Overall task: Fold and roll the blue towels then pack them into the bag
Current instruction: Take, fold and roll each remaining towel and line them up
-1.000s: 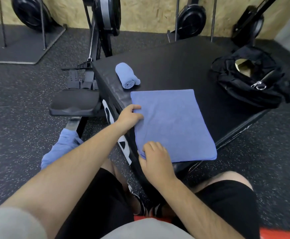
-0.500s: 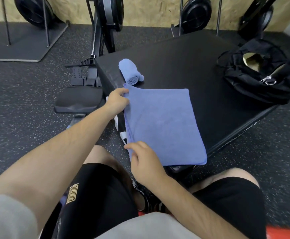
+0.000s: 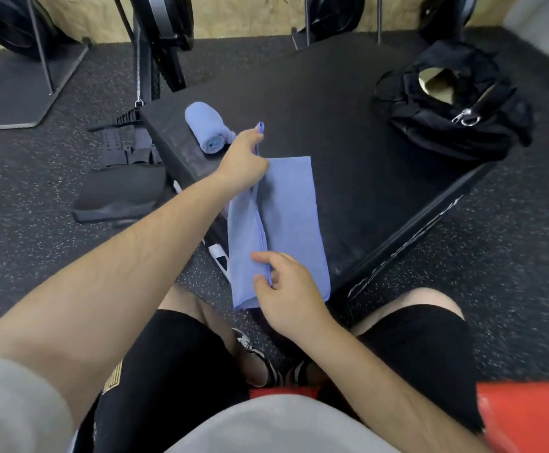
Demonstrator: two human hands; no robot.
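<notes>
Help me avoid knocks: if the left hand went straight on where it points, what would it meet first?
Probably nothing soon: the left hand, pinching the towel corner, points across bare box top, between rolled towel and bag. Depth is unclear.

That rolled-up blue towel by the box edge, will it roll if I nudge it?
Probably a little: the rolled towel lies on its side like a cylinder. It looks soft, so likely light. Close to the black box edge, it might drop off.

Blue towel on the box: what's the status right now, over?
Left hand pinches the towel at its far corner, right hand at its near edge. Towel mid-fold, left side lifted. Rolled towel, open bag: neither in the way.
</notes>
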